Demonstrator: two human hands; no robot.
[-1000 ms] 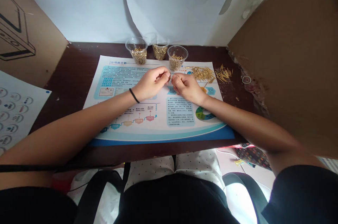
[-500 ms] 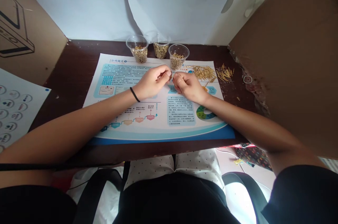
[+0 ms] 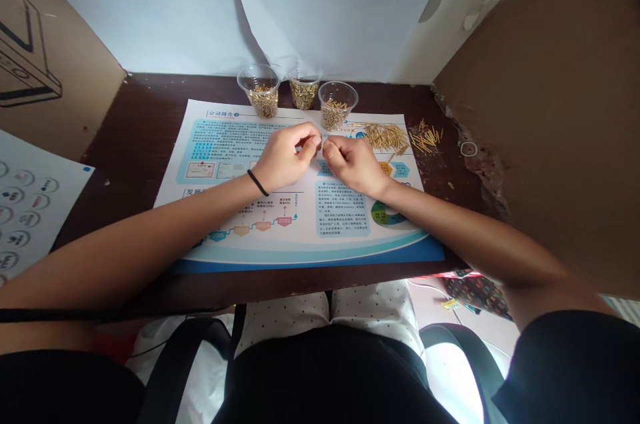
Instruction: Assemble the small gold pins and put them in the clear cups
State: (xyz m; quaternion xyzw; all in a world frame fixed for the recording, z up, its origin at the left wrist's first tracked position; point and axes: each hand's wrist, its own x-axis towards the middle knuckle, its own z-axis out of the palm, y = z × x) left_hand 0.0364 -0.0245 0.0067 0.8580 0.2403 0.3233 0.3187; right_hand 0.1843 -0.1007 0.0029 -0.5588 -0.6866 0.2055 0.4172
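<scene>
My left hand (image 3: 290, 157) and my right hand (image 3: 351, 165) meet above the middle of a printed blue-and-white company sheet (image 3: 225, 137). Their fingertips pinch around a small brass pin (image 3: 323, 144), which is mostly hidden by the fingers. A black hair tie (image 3: 257, 182) circles my left wrist. Along the sheet's far edge stand three clear plastic cups (image 3: 264, 92) (image 3: 303, 91) (image 3: 338, 106) holding brass pins. A loose pile of brass pins (image 3: 384, 137) lies just beyond my right hand, partly on the sheet.
A smaller scatter of pins (image 3: 425, 139) and a thin ring (image 3: 469, 149) lie on the dark wooden table (image 3: 140, 97). Cardboard panels (image 3: 540, 97) (image 3: 60, 71) flank it, white paper hangs behind, and a sheet of round icons (image 3: 25, 211) lies at left.
My fingertips stay together at the pin, with only small shifts in my hands. The view has drifted slightly, so the table and cups sit a little higher in the frame.
</scene>
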